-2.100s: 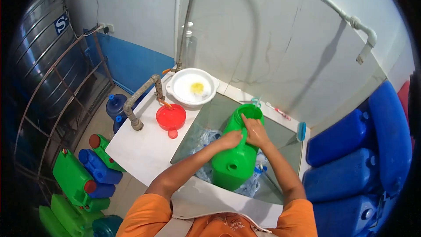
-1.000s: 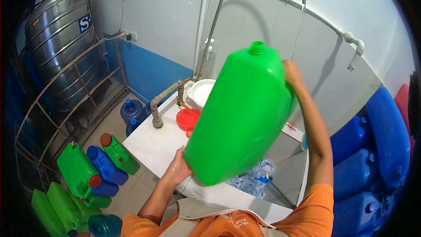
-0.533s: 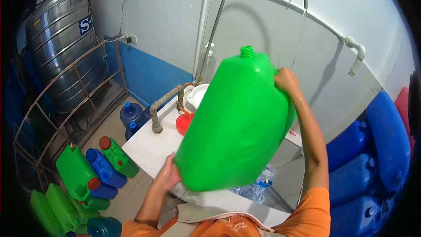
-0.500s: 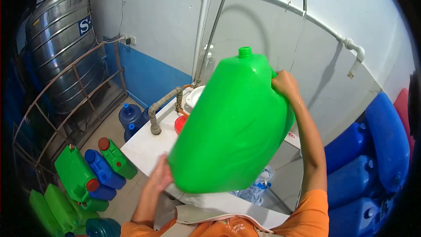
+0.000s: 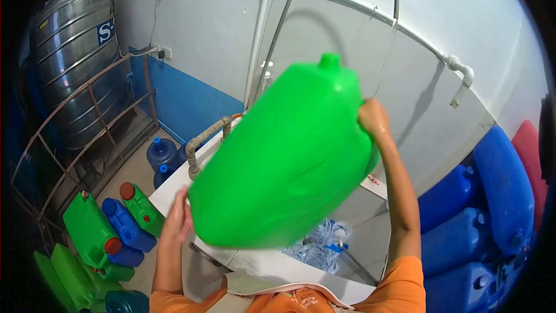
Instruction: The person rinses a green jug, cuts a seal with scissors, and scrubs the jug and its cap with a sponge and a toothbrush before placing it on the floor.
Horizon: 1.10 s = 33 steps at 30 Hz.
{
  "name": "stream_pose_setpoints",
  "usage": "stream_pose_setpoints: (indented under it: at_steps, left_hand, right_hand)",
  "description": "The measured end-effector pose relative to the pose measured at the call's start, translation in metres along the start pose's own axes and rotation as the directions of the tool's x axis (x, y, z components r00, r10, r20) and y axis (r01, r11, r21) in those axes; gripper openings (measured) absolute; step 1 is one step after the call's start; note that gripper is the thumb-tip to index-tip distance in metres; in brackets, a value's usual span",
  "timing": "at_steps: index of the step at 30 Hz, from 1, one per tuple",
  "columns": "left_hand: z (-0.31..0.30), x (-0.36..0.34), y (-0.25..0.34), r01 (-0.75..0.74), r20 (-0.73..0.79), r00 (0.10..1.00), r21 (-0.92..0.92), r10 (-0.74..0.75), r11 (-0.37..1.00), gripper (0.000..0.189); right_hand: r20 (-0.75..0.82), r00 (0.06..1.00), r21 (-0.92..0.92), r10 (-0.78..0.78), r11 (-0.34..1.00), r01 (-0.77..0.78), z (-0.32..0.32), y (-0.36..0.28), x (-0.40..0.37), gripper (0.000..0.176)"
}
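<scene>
A large green plastic jug [image 5: 278,156] hangs tilted over the white counter, its uncapped-looking neck at the top. My right hand [image 5: 373,119] is closed round the handle at the jug's upper right side. Against the lower left corner lies my left hand [image 5: 182,215], bearing the bottom end; some of its fingers are partly hidden by the jug. Below the jug, a heap of clear plastic wrap-like pieces [image 5: 324,240] with a blue fitting sits in the basin.
Several blue containers [image 5: 457,237] are stacked at the right. Green and blue jugs [image 5: 87,226] stand on the floor at the left, near round blue bottles [image 5: 164,153]. A pipe [image 5: 202,139] rises from the counter [image 5: 168,197]. A steel tank [image 5: 75,58] stands behind a metal railing [image 5: 92,104].
The jug has shifted left and tilted further, its bottom end swinging left. Both hands have moved with it. More of the plastic heap in the basin shows now.
</scene>
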State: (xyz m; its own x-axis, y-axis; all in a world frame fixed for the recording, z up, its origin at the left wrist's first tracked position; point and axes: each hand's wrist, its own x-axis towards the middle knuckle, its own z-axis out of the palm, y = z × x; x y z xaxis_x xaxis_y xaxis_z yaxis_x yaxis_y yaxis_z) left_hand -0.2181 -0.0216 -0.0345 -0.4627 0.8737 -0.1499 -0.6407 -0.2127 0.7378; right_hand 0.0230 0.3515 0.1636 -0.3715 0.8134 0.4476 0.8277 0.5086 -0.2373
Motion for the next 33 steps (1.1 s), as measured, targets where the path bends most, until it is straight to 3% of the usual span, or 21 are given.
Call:
stream_pose_setpoints:
  at_steps: [2,4,5,7,9,10,12,13,15,17,18,20,22,24,25,26,27,29,31,32,33]
  left_hand:
    - [0.013,0.014,0.008,-0.144,-0.024,0.989,0.078,0.147,0.986,0.049]
    - [0.011,0.029,-0.016,-0.163,0.001,0.987,0.091,0.164,0.982,0.048]
    - [0.012,0.034,-0.040,-0.117,-0.044,0.992,0.045,0.119,0.992,0.049]
    - [0.004,0.022,-0.066,-0.088,-0.072,0.994,-0.007,0.087,0.996,0.049]
    - [-0.005,0.007,-0.084,0.108,-0.001,0.994,-0.193,-0.111,0.975,0.050]
    - [-0.005,0.007,-0.069,0.103,0.015,0.995,-0.193,-0.102,0.976,0.050]
    - [-0.004,-0.011,-0.027,0.080,-0.028,0.996,-0.135,-0.085,0.988,0.052]
    - [0.008,-0.012,-0.006,-0.051,0.074,0.996,-0.041,0.054,0.998,0.053]
    - [0.018,0.003,-0.003,-0.182,0.001,0.983,0.019,0.182,0.983,0.052]
    - [-0.001,0.032,-0.038,-0.019,0.030,0.999,-0.062,0.021,0.998,0.049]
    - [0.003,0.031,-0.053,-0.023,0.017,1.000,-0.058,0.024,0.998,0.049]
    - [0.019,0.029,-0.081,0.064,-0.078,0.994,-0.185,-0.080,0.981,0.047]
    - [0.025,0.020,-0.062,0.070,-0.033,0.997,-0.137,-0.075,0.988,0.048]
    - [0.024,0.018,-0.040,0.039,0.032,0.999,0.001,-0.039,0.999,0.053]
    - [0.038,0.020,-0.023,-0.016,-0.011,1.000,0.097,0.018,0.995,0.057]
    - [0.052,0.026,-0.015,-0.117,-0.017,0.993,0.149,0.121,0.982,0.059]
    - [0.069,0.031,-0.006,-0.195,0.008,0.980,0.243,0.199,0.950,0.059]
    - [0.110,0.043,-0.001,-0.375,0.170,0.926,0.299,0.338,0.877,0.058]
    - [0.159,0.049,-0.004,-0.571,0.398,0.808,0.352,0.434,0.742,0.059]
    - [0.184,0.050,-0.008,-0.578,0.458,0.790,0.331,0.408,0.746,0.060]
    - [0.202,0.063,-0.014,-0.726,0.579,0.683,0.471,0.446,0.500,0.060]
  right_hand:
    - [-0.060,0.997,0.059,0.043,0.997,-0.040,-0.005,0.018,0.004,0.042]
    - [-0.268,0.954,0.403,-0.133,0.884,0.237,-0.003,0.037,0.010,0.041]
    - [-0.268,0.954,0.408,-0.137,0.881,0.241,0.006,0.039,0.014,0.041]
    - [-0.024,0.995,0.064,-0.099,0.993,0.100,0.019,0.042,0.027,0.041]
    - [0.036,0.999,-0.002,-0.034,0.999,0.035,0.024,0.021,0.009,0.041]
    - [0.103,0.994,-0.067,0.039,0.997,-0.032,0.023,0.010,0.005,0.041]
    - [0.060,0.997,-0.029,0.051,0.998,-0.049,0.006,0.000,0.001,0.041]
    - [0.031,0.998,0.015,0.059,0.998,-0.060,0.000,-0.002,-0.001,0.042]
    - [-0.007,0.996,0.033,0.085,0.996,-0.084,-0.011,0.002,0.012,0.042]
    - [-0.161,0.986,0.283,-0.042,0.955,0.087,-0.016,0.004,0.020,0.044]
    - [-0.153,0.987,0.292,-0.045,0.952,0.089,-0.005,0.012,0.025,0.044]
    - [0.005,0.999,0.045,-0.048,0.998,0.048,0.030,0.035,0.047,0.044]
    - [0.092,0.972,0.277,-0.216,0.943,0.184,0.046,0.061,0.027,0.042]
    - [-0.069,0.976,0.439,-0.208,0.872,0.216,0.055,0.103,-0.006,0.036]
    - [0.000,0.996,0.506,-0.089,0.859,0.076,0.066,0.141,-0.018,0.033]
    - [-0.067,0.997,0.652,-0.022,0.756,0.061,0.072,0.160,-0.049,0.033]
    - [0.001,0.971,0.850,0.240,0.511,-0.127,0.093,0.193,-0.078,0.042]
    - [0.054,0.904,0.977,0.425,0.162,-0.135,0.120,0.240,-0.133,0.043]
    - [0.139,0.860,0.989,0.491,-0.106,-0.100,0.144,0.253,-0.188,0.043]
    - [0.177,0.850,0.974,0.497,-0.211,-0.080,0.155,0.256,-0.212,0.043]
    - [0.221,0.844,0.949,0.488,-0.308,-0.070,0.171,0.256,-0.236,0.043]
